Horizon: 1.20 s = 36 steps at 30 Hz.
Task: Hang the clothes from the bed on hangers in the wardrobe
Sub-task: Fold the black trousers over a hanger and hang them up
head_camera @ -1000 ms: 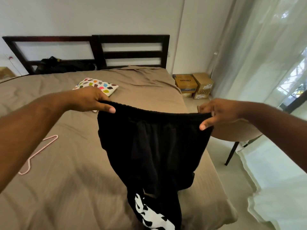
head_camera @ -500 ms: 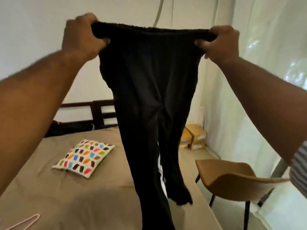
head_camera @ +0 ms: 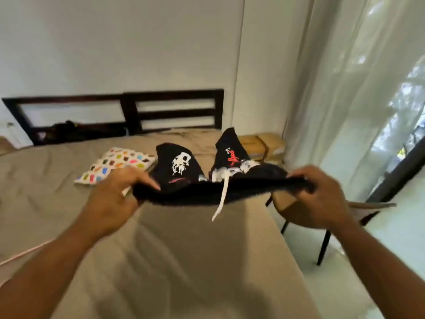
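A pair of black trousers point(head_camera: 195, 192) with white and red prints is stretched out in mid-air above the brown bed point(head_camera: 174, 261), its legs flung forward and up. My left hand point(head_camera: 112, 203) grips the left end of the waistband. My right hand point(head_camera: 315, 199) grips the right end. A white drawstring point(head_camera: 222, 196) dangles from the waistband. A pink hanger point(head_camera: 20, 255) lies on the bed at the left edge, mostly out of view. More dark clothing point(head_camera: 76, 132) lies by the headboard.
A colourful patterned cushion point(head_camera: 115, 164) sits on the bed behind my left hand. A tan chair point(head_camera: 358, 210) stands right of the bed, under my right hand. Cardboard boxes point(head_camera: 262, 143) sit in the corner. White curtains point(head_camera: 345, 88) hang on the right.
The trousers were held up high by the waistband and hung down. Both hands have swung down to bed height, and the legs have flipped forward and up.
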### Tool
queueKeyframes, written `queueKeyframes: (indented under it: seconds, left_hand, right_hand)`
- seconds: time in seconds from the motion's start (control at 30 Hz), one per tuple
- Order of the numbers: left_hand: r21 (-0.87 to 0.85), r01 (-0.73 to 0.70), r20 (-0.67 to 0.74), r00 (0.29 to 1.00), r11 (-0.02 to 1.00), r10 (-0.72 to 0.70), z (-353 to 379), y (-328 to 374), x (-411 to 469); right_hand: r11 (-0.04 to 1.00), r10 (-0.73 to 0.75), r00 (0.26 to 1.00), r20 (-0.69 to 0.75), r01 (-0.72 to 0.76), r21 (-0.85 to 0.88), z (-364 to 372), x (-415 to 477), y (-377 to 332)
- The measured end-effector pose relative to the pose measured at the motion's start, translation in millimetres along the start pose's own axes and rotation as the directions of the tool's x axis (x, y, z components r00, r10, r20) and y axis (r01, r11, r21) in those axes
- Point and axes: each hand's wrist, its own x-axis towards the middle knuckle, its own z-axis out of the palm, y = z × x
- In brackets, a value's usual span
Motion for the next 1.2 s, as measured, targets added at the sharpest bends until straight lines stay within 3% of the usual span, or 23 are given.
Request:
queueKeyframes:
  seconds: [0.07,0.17,0.23,0.3,0.37,0.4,0.47,0.57,0.7,0.77,0.8,0.87,1.03,1.1,1.2]
  left_hand:
    - [-0.001,0.18,0.102,0.979,0.984,-0.179,53,-31,-68]
    - [0.007,0.455,0.202,0.872,0.891,-0.447,129,-64,-166]
    - [0.016,0.608,0.261,0.764,0.794,-0.59,166,-68,-218]
    - [0.007,0.712,0.288,0.671,0.702,-0.683,192,-70,-255]
    - [0.02,0.787,0.253,0.592,0.616,-0.765,207,-65,-271]
    - [0.016,0.833,0.237,0.534,0.553,-0.811,211,-62,-273]
    - [-0.082,0.926,0.263,0.377,0.369,-0.888,215,-52,-274]
    - [-0.314,0.947,0.326,0.17,0.062,-0.93,220,-45,-271]
    - [-0.46,0.876,0.377,0.045,-0.145,-0.925,219,-43,-258]
    - [-0.481,0.845,0.443,0.003,-0.235,-0.896,217,-41,-250]
    - [-0.465,0.852,0.453,-0.004,-0.24,-0.892,216,-40,-245]
    - [-0.397,0.908,0.408,0.047,-0.131,-0.912,220,-43,-231]
    - [-0.222,0.933,0.187,0.327,0.284,-0.927,217,-52,-153]
    - [-0.16,0.88,0.177,0.471,0.447,-0.864,208,-50,-113]
    - [-0.108,0.747,0.279,0.657,0.657,-0.701,194,-36,-53]
  right_hand:
    - [0.994,0.11,0.982,0.156,-0.108,-0.023,32,-60,41]
    - [0.921,0.386,0.86,0.334,-0.383,-0.077,78,-144,95]
    - [0.796,0.593,0.71,0.38,-0.59,-0.139,105,-193,117]
    - [0.554,0.787,0.473,0.396,-0.825,-0.116,123,-230,126]
    - [0.298,0.868,0.271,0.415,-0.955,0.001,137,-253,126]
    - [0.207,0.881,0.208,0.426,-0.977,0.05,142,-257,123]
    - [0.097,0.885,0.153,0.44,-0.984,0.148,152,-263,118]
    - [0.017,0.886,0.135,0.444,-0.966,0.26,159,-259,111]
    - [-0.034,0.88,0.137,0.454,-0.937,0.348,158,-247,110]
    - [0.031,0.902,0.153,0.405,-0.956,0.291,162,-244,116]
    - [0.075,0.92,0.166,0.354,-0.964,0.255,166,-242,119]
    - [0.137,0.956,0.175,0.236,-0.976,0.167,172,-234,122]
    - [0.249,0.96,0.27,0.08,-0.947,0.205,174,-161,96]
    - [0.351,0.929,0.367,0.046,-0.915,0.2,174,-120,77]
    - [0.581,0.789,0.608,0.084,-0.784,0.216,179,-64,48]
